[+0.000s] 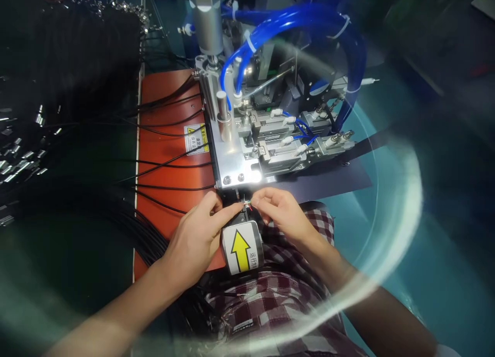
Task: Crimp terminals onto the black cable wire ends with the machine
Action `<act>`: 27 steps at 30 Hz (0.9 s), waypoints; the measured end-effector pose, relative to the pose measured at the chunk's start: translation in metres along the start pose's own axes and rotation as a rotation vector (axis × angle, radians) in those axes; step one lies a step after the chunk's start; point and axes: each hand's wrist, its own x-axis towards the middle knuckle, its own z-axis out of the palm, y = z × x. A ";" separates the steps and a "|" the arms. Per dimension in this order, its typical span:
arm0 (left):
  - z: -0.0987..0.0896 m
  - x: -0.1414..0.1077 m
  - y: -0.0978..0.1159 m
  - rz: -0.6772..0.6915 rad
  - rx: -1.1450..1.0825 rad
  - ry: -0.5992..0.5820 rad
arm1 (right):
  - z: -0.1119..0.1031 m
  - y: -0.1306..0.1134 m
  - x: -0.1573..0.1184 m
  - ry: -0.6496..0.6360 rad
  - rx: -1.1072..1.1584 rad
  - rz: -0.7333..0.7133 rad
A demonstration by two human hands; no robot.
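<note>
At the front edge of a metal machine (234, 161), both hands meet over a small bundle of thin coloured wires (248, 204), red and green among them. My right hand (280, 210) is closed in a pinch on these wires from the right. My left hand (199, 228) comes in from the left, its fingers curled and one digit reaching to the wires' base. Whatever lies inside the left fingers is hidden. Just below the fingertips sits a rounded housing with a white label and yellow arrow (241, 249).
Black cables (170, 165) run across an orange plate (166, 97) into the machine's left side. Bundled cables with shiny metal ends (23, 158) lie at the left. Blue air hoses (297, 19) arch above several pneumatic cylinders (282, 153). A checked garment (278, 300) covers my lap.
</note>
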 end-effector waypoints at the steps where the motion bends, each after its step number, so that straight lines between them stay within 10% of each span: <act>1: 0.000 0.000 0.000 -0.005 -0.004 0.000 | 0.000 0.001 0.000 0.001 -0.002 0.002; 27: 0.005 0.003 0.001 0.029 0.044 0.027 | 0.000 0.001 -0.004 0.005 0.047 0.066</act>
